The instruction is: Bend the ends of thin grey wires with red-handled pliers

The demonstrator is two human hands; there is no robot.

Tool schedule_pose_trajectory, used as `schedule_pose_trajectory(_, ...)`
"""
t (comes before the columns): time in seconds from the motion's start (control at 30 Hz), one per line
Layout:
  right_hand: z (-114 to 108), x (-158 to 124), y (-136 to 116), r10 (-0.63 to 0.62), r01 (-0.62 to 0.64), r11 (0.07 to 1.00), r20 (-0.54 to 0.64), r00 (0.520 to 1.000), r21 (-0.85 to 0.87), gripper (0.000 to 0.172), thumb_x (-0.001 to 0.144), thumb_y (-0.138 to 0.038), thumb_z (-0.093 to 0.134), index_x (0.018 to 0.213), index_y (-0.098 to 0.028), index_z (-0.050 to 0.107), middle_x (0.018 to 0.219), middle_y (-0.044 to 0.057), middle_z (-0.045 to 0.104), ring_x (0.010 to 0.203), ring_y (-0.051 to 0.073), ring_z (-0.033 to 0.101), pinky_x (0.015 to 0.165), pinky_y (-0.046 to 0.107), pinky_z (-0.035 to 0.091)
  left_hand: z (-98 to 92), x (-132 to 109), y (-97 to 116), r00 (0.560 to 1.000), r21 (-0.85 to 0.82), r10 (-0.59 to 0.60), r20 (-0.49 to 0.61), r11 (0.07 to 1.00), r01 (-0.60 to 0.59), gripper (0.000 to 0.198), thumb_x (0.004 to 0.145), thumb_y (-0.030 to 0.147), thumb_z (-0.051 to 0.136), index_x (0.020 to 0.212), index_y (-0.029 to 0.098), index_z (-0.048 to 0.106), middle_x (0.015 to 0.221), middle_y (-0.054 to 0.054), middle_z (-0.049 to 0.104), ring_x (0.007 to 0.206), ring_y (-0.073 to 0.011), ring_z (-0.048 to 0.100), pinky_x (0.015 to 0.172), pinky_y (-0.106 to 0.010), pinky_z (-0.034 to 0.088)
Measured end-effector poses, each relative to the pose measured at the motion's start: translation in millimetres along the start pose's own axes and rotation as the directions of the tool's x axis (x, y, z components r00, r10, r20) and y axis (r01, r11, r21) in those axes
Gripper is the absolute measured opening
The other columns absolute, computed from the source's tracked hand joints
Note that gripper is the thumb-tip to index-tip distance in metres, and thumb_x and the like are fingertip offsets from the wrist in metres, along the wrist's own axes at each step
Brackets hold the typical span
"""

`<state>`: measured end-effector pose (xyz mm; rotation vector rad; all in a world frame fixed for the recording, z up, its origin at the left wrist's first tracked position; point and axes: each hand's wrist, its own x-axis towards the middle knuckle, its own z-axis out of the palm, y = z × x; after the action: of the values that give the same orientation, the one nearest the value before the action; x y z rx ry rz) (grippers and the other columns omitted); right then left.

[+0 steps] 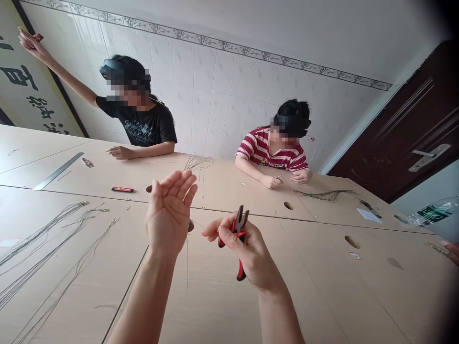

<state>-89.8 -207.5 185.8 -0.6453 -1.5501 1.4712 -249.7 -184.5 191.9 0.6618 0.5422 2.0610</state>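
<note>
My left hand (170,210) is raised above the table, palm showing and fingers stretched out, with nothing visible in it. To its right, my right hand (247,246) holds pliers (241,222) with red and black handles. Their dark jaws point up and stand slightly apart. Thumb and index finger of that hand come together, and whatever tiny thing may sit between them is too small to name. A thin grey cord (187,272) runs down between my forearms; I cannot tell whether it hangs or lies on the wood.
Bundles of grey cords (53,229) lie on the left of the table (215,306). Farther back are a metal ruler (59,170), a red and black box (122,189) and dark cords (330,194). Two people sit opposite. A bottle (437,211) lies at right.
</note>
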Motion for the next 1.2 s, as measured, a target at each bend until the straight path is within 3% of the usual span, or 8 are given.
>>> schedule_pose_trajectory(0.13, -1.7, -1.5, -2.3, -0.03, 0.028, 0.999, -0.046, 0.999, -0.039, 0.019, 0.093, -0.035, 0.056, 0.08, -0.022, 0.055, 0.106, 0.007, 0.07, 0.086, 0.019, 0.06, 0.077, 0.034, 0.043, 2.0, -3.8, -9.8, 0.99, 0.202, -0.123, 0.069, 0.973, 0.107, 0.041, 0.094, 0.049, 0.048, 0.091, 0.014, 0.07, 0.103, -0.012, 0.075, 0.104, -0.0241, 0.068, 0.091, -0.035, 0.051)
schedule_pose_trajectory(0.27, -6.0, -1.0, -1.4, -0.08, 0.079, 0.997, -0.102, 0.992, -0.017, 0.02, 0.092, -0.035, 0.057, 0.078, -0.022, 0.055, 0.106, 0.007, 0.069, 0.085, 0.019, 0.059, 0.078, 0.035, 0.043, 6.1, -10.9, -17.5, 0.939, 0.388, -0.305, 0.157, 0.894, 0.225, 0.044, 0.093, 0.05, 0.049, 0.092, 0.011, 0.07, 0.103, -0.015, 0.074, 0.098, -0.0259, 0.068, 0.086, -0.036, 0.052)
schedule_pose_trajectory(0.43, -15.0, -0.6, 1.0, -0.105, 0.119, 0.985, -0.116, 0.988, 0.121, 0.013, 0.093, -0.031, 0.057, 0.083, -0.023, 0.059, 0.098, 0.006, 0.07, 0.089, 0.02, 0.059, 0.076, 0.035, 0.043, 10.4, -16.1, -19.5, 0.82, 0.619, -0.479, 0.312, 0.758, 0.207, 0.047, 0.097, 0.047, 0.042, 0.091, 0.011, 0.071, 0.087, -0.01, 0.073, 0.082, -0.0205, 0.066, 0.083, -0.033, 0.05)
schedule_pose_trajectory(0.53, -22.7, -0.3, 1.7, -0.102, 0.131, 0.969, -0.146, 0.984, 0.208, 0.012, 0.092, -0.029, 0.058, 0.083, -0.023, 0.061, 0.096, 0.005, 0.069, 0.092, 0.021, 0.06, 0.078, 0.035, 0.045, 11.5, -17.0, -20.3, 0.735, 0.659, -0.55, 0.397, 0.728, 0.188, 0.049, 0.099, 0.045, 0.039, 0.081, 0.012, 0.07, 0.077, -0.006, 0.068, 0.075, -0.0175, 0.062, 0.084, -0.032, 0.049)
schedule_pose_trajectory(0.63, -32.0, 0.3, 2.0, -0.063, 0.123, 0.947, -0.205, 0.977, 0.297, 0.009, 0.09, -0.028, 0.062, 0.083, -0.022, 0.062, 0.095, 0.004, 0.068, 0.088, 0.019, 0.062, 0.079, 0.035, 0.047, 10.6, -17.0, -22.3, 0.663, 0.664, -0.6, 0.447, 0.72, 0.203, 0.047, 0.098, 0.045, 0.04, 0.08, 0.013, 0.068, 0.081, -0.006, 0.069, 0.081, -0.0185, 0.063, 0.086, -0.033, 0.048)
schedule_pose_trajectory(0.93, -52.7, 1.0, 4.3, -0.02, 0.12, 0.919, -0.261, 0.965, 0.374, 0.007, 0.088, -0.025, 0.064, 0.082, -0.021, 0.063, 0.092, 0.004, 0.067, 0.087, 0.018, 0.062, 0.079, 0.033, 0.049, 3.6, -12.5, -16.4, 0.509, 0.787, -0.725, 0.464, 0.601, 0.138, 0.055, 0.098, 0.05, 0.035, 0.097, 0.008, 0.07, 0.088, -0.016, 0.075, 0.083, -0.0228, 0.07, 0.081, -0.035, 0.052)
schedule_pose_trajectory(1.13, -55.9, 2.2, 4.9, -0.035, 0.159, 0.9, -0.298, 0.954, 0.405, 0.007, 0.088, -0.023, 0.063, 0.081, -0.022, 0.063, 0.091, 0.002, 0.066, 0.084, 0.016, 0.06, 0.079, 0.033, 0.049, -3.3, -9.5, -14.2, 0.418, 0.853, -0.796, 0.437, 0.514, 0.089, 0.055, 0.098, 0.052, 0.035, 0.093, 0.009, 0.069, 0.086, -0.015, 0.075, 0.079, -0.0199, 0.069, 0.078, -0.032, 0.052)
schedule_pose_trajectory(1.2, -56.1, 3.7, 6.3, -0.042, 0.178, 0.895, -0.319, 0.947, 0.41, 0.007, 0.088, -0.023, 0.064, 0.081, -0.022, 0.064, 0.092, 0.002, 0.065, 0.084, 0.016, 0.06, 0.079, 0.032, 0.049, -5.6, -9.6, -14.6, 0.368, 0.863, -0.821, 0.438, 0.498, 0.085, 0.054, 0.098, 0.052, 0.036, 0.089, 0.01, 0.069, 0.082, -0.015, 0.076, 0.075, -0.0189, 0.069, 0.074, -0.03, 0.053)
